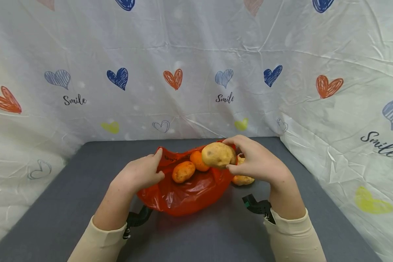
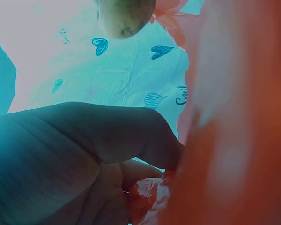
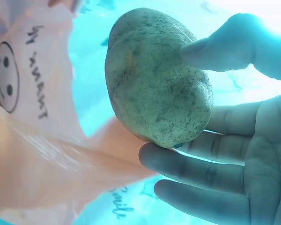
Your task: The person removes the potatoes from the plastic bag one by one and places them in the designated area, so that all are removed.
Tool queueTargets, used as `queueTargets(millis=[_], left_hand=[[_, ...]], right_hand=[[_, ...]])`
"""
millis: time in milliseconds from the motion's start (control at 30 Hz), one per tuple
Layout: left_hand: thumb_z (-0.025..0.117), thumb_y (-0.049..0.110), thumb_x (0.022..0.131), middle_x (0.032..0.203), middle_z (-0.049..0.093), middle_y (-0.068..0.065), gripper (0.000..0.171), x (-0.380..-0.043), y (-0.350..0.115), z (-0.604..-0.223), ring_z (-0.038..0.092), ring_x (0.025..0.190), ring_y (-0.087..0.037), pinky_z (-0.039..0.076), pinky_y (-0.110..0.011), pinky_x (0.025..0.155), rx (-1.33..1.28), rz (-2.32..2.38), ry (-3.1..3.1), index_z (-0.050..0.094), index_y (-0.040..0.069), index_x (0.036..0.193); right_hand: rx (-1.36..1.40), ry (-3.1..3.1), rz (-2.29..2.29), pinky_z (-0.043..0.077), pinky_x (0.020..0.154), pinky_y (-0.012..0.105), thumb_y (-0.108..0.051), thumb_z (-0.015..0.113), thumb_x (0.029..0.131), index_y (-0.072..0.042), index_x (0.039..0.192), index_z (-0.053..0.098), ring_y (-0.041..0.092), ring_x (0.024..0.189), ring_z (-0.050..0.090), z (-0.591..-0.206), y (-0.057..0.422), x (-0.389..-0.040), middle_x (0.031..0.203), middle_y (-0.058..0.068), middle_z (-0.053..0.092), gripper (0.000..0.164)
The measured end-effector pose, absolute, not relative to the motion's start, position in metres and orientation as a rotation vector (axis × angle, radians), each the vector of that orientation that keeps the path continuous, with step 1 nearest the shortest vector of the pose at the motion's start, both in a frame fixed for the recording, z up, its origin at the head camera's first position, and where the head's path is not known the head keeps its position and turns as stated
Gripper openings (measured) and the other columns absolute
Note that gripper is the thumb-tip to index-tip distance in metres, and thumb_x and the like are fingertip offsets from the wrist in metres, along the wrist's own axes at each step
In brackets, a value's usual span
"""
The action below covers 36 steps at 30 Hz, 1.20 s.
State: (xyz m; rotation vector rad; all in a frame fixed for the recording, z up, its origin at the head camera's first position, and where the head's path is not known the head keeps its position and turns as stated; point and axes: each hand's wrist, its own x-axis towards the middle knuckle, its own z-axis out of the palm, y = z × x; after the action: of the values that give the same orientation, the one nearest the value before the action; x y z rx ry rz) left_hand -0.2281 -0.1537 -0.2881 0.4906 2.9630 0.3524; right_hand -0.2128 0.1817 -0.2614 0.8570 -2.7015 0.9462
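Note:
My right hand grips a large pale potato over the right side of a red plastic bag. In the right wrist view, thumb and fingers hold this potato from one side, with dark specks on its skin. My left hand pinches the bag's left rim between thumb and fingers; the left wrist view shows red film at the fingertips. Inside the open bag lie a potato and another one behind it, tinted orange by the red plastic.
To the right of the bag, a potato lies on the dark grey table, with another potato behind it, partly hidden by my right hand. A white cloth printed with hearts hangs behind the table and along its sides.

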Motion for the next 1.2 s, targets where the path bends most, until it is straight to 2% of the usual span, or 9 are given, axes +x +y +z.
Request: queueTargets(millis=[533, 800, 1200], left_hand=[[0.061, 0.023, 0.096, 0.156, 0.042, -0.025, 0.084, -0.228, -0.153, -0.287, 0.049, 0.137, -0.039, 0.045, -0.056, 0.106, 0.496, 0.342, 2.949, 0.017, -0.004, 0.162], [0.061, 0.023, 0.096, 0.156, 0.042, -0.025, 0.084, -0.228, -0.153, -0.287, 0.051, 0.134, -0.037, 0.047, -0.054, 0.103, 0.497, 0.353, 2.945, 0.017, -0.004, 0.162], [0.061, 0.022, 0.095, 0.153, 0.045, -0.024, 0.083, -0.228, -0.154, -0.287, 0.056, 0.126, -0.034, 0.050, -0.052, 0.099, 0.505, 0.356, 2.953, 0.019, -0.003, 0.162]], right_hand=[[0.742, -2.717, 1.024, 0.056, 0.087, 0.044, -0.007, 0.079, 0.087, -0.006, 0.137, 0.059, 0.027, 0.106, 0.065, -0.253, 0.225, -0.210, 0.134, 0.009, 0.056, 0.055], [0.728, -2.754, 1.061, 0.054, 0.093, 0.050, -0.009, 0.077, 0.090, 0.000, 0.144, 0.053, 0.039, 0.116, 0.062, -0.255, 0.241, -0.214, 0.137, 0.018, 0.050, 0.060], [0.582, -2.859, 1.103, 0.054, 0.087, 0.046, -0.006, 0.074, 0.092, 0.006, 0.147, 0.045, 0.045, 0.118, 0.057, -0.258, 0.265, -0.224, 0.140, 0.025, 0.047, 0.063]])
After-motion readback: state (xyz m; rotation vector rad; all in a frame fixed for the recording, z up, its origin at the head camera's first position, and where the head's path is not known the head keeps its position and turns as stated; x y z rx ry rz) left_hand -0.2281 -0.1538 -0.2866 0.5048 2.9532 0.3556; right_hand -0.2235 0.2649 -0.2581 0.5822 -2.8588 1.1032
